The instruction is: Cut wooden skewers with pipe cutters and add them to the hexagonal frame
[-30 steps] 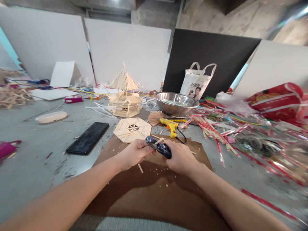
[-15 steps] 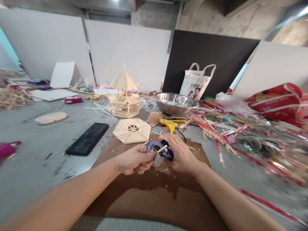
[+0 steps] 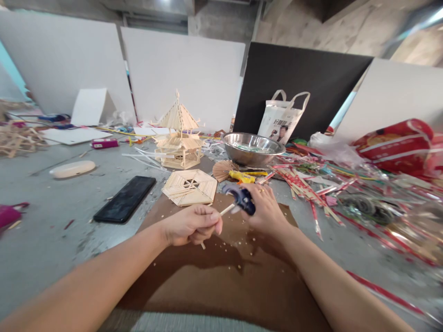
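Observation:
My left hand [image 3: 194,225] is closed around a thin wooden stick [image 3: 227,209], whose tip points up and right toward my right hand. Another pale stick end [image 3: 203,246] pokes out beneath the fingers. My right hand [image 3: 265,207] grips a dark blue hand tool [image 3: 245,202], blurred, its exact kind unclear. Both hands hover over a brown sheet [image 3: 221,295] strewn with tiny pale chips. Just beyond them lies a hexagonal panel of wooden sticks [image 3: 180,196], with a few loose sticks on it. Behind it stands a small stick-built pavilion model [image 3: 179,147].
A black phone [image 3: 125,199] and a white oval object [image 3: 72,169] lie to the left. Ahead are a yellow glue gun [image 3: 241,176], a fan-shaped piece [image 3: 221,170] and a steel bowl [image 3: 253,152]. Red-wrapped sticks [image 3: 301,180] and plastic litter spread across the right.
My hands have drawn apart. The blue tool has moved right, away from my left hand, and more chips lie on the brown sheet.

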Tool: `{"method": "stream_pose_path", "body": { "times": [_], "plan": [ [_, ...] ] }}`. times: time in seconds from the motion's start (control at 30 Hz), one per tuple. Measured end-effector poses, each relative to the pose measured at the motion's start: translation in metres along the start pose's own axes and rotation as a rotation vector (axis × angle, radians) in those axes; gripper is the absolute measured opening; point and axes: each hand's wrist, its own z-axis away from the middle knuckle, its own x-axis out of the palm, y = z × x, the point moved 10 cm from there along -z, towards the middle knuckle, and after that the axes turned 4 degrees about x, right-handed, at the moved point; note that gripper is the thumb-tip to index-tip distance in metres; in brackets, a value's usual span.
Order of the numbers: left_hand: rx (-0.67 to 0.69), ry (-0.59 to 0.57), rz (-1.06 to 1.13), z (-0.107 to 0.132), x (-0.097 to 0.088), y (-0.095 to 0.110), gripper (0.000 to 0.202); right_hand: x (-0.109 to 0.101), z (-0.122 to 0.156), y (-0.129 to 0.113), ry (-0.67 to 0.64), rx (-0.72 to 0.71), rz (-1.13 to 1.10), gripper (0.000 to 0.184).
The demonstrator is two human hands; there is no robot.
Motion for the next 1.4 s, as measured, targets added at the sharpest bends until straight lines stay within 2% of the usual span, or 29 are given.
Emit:
{"method": "stream_pose_path", "body": {
  "times": [0.1,0.2,0.3,0.4,0.53,0.67,0.73,0.8,0.87,0.93,1.03,1.1,1.2,1.33,1.4],
  "plan": [
    [0.041,0.081,-0.164,0.002,-0.008,0.007,0.03,0.004,-0.004,0.051,0.015,0.275,0.118,0.043],
    [0.08,0.226,-0.422,0.0,-0.021,0.014,0.031,0.008,-0.002,0.092,-0.01,0.472,0.256,0.05],
    [0.138,0.357,-0.684,0.0,-0.031,0.025,0.031,0.011,0.004,0.12,-0.042,0.606,0.344,0.058],
    [0.186,0.432,-0.891,0.002,-0.037,0.034,0.029,0.014,0.01,0.137,-0.078,0.687,0.375,0.06],
    [0.189,0.438,-1.112,0.003,-0.035,0.035,0.029,0.018,0.016,0.148,-0.127,0.751,0.405,0.062],
    [0.2,0.431,-1.278,0.003,-0.032,0.036,0.032,0.029,0.018,0.152,-0.222,0.736,0.431,0.06],
    [0.189,0.44,-1.335,0.004,-0.032,0.036,0.033,0.033,0.015,0.147,-0.247,0.694,0.416,0.055],
    [0.174,0.458,-1.389,0.005,-0.033,0.036,0.033,0.029,0.007,0.13,-0.194,0.59,0.373,0.047],
    [0.16,0.472,-1.445,0.005,-0.034,0.036,0.032,0.019,-0.003,0.097,-0.067,0.404,0.293,0.037],
    [0.143,0.485,-1.503,0.005,-0.034,0.036,0.032,0.01,-0.007,0.053,0.025,0.184,0.163,0.031],
    [0.108,0.512,-1.581,0.005,-0.034,0.035,0.029,0.011,0.0,-0.011,0.009,-0.104,-0.02,0.029],
    [0.079,0.505,-1.614,0.004,-0.032,0.032,0.027,0.017,0.007,-0.038,-0.053,-0.201,-0.084,0.028],
    [0.04,0.427,-1.632,0.001,-0.026,0.025,0.027,0.033,0.014,-0.054,-0.195,-0.228,-0.093,0.027],
    [0.039,0.328,-1.63,0.0,-0.018,0.021,0.029,0.045,0.018,-0.051,-0.355,-0.216,-0.051,0.029],
    [0.052,0.278,-1.588,0.0,-0.016,0.018,0.028,0.047,0.02,-0.05,-0.432,-0.212,-0.115,0.03]
  ]
}}
